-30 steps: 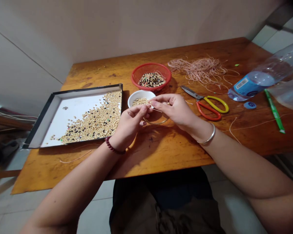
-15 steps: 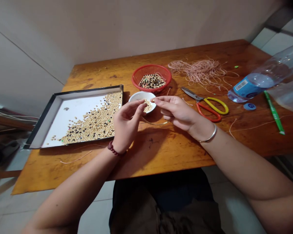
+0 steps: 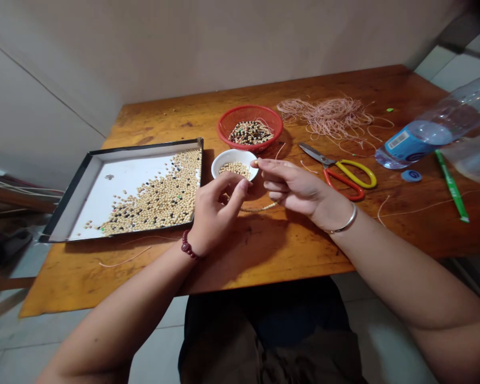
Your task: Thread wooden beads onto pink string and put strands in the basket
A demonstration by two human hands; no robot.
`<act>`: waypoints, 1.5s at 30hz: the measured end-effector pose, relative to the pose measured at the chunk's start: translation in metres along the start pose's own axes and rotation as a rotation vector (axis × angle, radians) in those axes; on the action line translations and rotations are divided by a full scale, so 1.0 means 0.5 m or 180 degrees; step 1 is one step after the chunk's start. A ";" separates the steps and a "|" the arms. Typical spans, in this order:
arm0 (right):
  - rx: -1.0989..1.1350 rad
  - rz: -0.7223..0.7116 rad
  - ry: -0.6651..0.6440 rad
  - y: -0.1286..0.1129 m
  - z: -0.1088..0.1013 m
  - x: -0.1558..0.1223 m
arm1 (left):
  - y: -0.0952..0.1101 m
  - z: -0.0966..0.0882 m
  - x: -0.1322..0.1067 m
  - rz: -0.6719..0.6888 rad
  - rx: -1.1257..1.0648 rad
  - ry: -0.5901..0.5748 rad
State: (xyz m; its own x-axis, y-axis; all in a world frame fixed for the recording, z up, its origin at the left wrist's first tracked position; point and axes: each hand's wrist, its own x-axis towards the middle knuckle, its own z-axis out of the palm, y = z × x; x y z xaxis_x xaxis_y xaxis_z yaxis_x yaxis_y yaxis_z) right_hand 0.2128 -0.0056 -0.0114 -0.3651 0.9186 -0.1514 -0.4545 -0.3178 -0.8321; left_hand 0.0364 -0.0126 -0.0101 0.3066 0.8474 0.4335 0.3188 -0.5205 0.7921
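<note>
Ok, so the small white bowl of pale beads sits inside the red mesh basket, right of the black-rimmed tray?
No: the head view shows the small white bowl on the wooden table, just in front of the red mesh basket, not inside it. It is right of the black-rimmed tray, as you said.

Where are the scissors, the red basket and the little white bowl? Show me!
The scissors (image 3: 373, 179), head camera view, on the yellow handle.
The red basket (image 3: 250, 107), head camera view, on the far rim.
The white bowl (image 3: 234, 153), head camera view, on the far rim.
</note>
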 end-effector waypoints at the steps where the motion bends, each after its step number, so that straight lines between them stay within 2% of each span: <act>1: 0.0017 0.0019 0.0004 0.000 0.000 0.000 | 0.000 0.000 0.000 -0.0010 -0.0020 -0.0063; 7: 0.0029 0.0105 0.0003 0.004 0.004 0.001 | -0.002 -0.001 0.001 -0.0121 -0.0247 -0.0203; 13: 0.0038 0.0108 0.0028 0.006 0.006 0.001 | -0.004 0.000 -0.003 -0.0145 -0.0064 -0.0280; 38: -0.0135 0.0010 0.0033 0.006 0.011 0.000 | 0.000 0.002 -0.003 -0.0185 -0.0116 -0.0303; 42: -0.0121 -0.0048 0.0092 0.006 0.012 0.000 | -0.002 0.006 -0.002 -0.0281 -0.0435 -0.0270; 45: -0.0108 -0.0105 0.0175 0.007 0.012 0.002 | -0.008 0.009 0.002 -0.0544 -0.0927 -0.0225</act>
State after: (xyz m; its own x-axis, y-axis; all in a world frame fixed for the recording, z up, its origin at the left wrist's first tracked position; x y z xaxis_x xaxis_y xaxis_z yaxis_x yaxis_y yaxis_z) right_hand 0.2059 -0.0074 -0.0111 -0.3047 0.9403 -0.1520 -0.4374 -0.2799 -0.8546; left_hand 0.0393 -0.0103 -0.0149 0.3354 0.9051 0.2612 0.1046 -0.3114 0.9445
